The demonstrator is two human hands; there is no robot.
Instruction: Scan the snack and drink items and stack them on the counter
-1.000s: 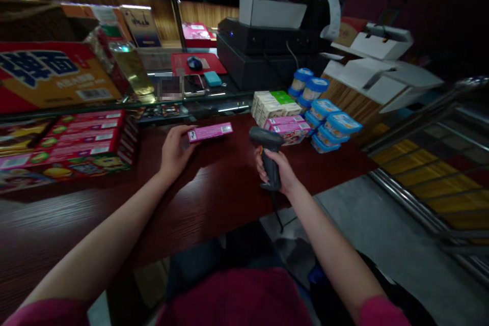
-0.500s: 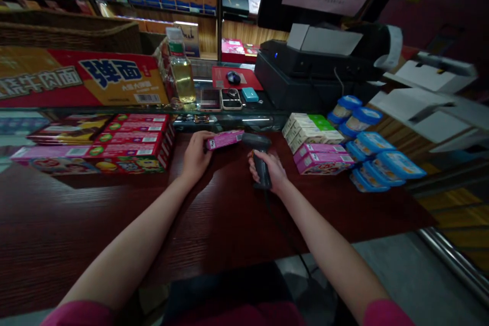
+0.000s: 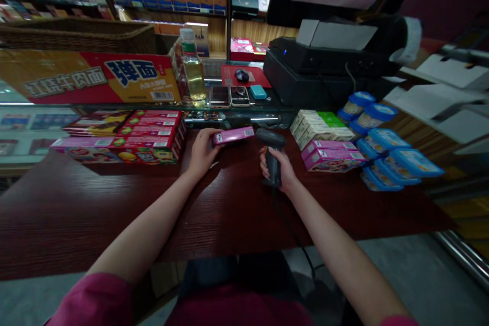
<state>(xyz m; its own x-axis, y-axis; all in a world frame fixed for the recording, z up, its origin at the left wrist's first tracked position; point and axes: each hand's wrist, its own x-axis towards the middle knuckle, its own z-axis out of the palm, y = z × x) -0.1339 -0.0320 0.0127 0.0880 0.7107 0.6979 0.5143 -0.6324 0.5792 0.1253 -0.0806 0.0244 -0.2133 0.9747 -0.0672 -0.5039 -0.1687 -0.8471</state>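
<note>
My left hand [image 3: 204,152] is closed on the left end of a pink snack box [image 3: 234,135], whose narrow side with a barcode faces up. In my right hand [image 3: 283,167] is a dark grey barcode scanner [image 3: 273,159], gripped by its handle, its head close to the box's right end. A black cable runs from the handle down over the table edge. Two pink boxes [image 3: 331,156] of like look lie right of the scanner, beside small cream and green cartons [image 3: 319,127]. Left of my left hand sit stacked red snack boxes [image 3: 153,137].
Blue-lidded tubs [image 3: 401,163] stand at the right of the dark wooden table [image 3: 221,224]. Behind are a noodle carton [image 3: 91,79], a bottle of yellow liquid [image 3: 193,69], phones [image 3: 239,97], a mouse [image 3: 242,75] and a black cash drawer [image 3: 290,84].
The whole view has shifted a little. My left hand still holds the pink box, which now lies more level; the scanner stays pointed toward it in my right hand.
</note>
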